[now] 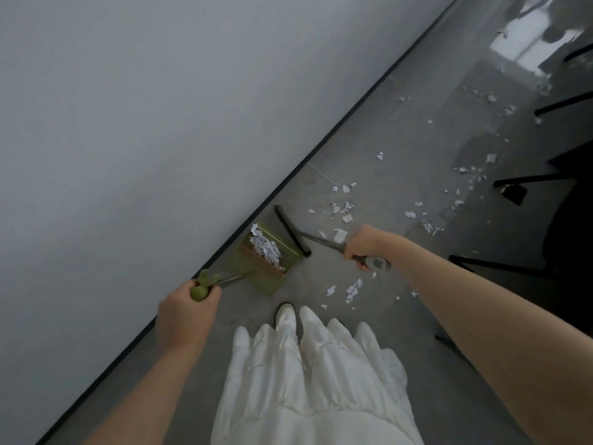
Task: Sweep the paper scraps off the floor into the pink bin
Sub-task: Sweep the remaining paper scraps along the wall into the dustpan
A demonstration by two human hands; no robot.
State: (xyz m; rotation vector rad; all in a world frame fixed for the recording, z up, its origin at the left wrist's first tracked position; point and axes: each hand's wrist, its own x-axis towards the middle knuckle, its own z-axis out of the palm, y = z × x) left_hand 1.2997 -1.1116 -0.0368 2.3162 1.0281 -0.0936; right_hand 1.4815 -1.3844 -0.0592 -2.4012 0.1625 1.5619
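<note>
Now both hands are clamped — left hand (pixel 187 311) on the dustpan (pixel 268 261), right hand (pixel 365 245) on the broom (pixel 293 231). Tilt it and the paper scraps (pixel 266 247) may spill.

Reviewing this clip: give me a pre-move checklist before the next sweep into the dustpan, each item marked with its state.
1. Left hand grips the dustpan handle: ok.
2. Right hand grips the broom handle: ok.
3. Dustpan low by the wall, mouth toward the broom: ok.
4. Dustpan already holds scraps: ok.
5. Floor cleared of scraps: not ok, many remain.
6. Pink bin in view: not ok.
</note>
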